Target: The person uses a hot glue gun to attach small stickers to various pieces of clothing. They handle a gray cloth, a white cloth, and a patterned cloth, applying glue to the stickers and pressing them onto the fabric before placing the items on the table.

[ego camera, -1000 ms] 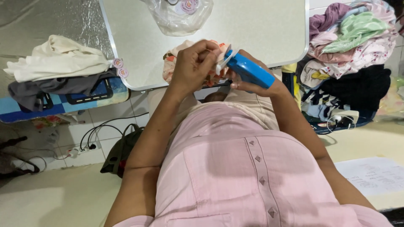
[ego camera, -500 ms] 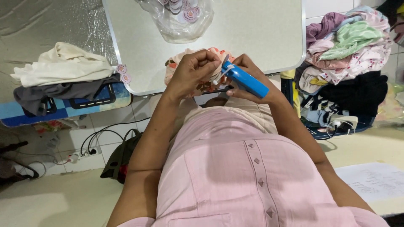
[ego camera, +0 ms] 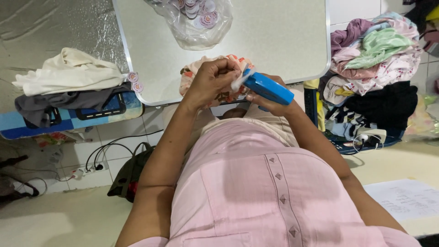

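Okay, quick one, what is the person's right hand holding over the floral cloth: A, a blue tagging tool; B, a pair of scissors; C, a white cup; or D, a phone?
B is wrong and so are C and D: the answer is A, since the right hand wraps around a blue tagging tool beside the left hand, just above the floral cloth.

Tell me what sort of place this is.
Probably a small home garment-tagging workspace: heaps of clothes beside a folding table, a bag of round tags on it, and a blue tagging tool in the right hand.
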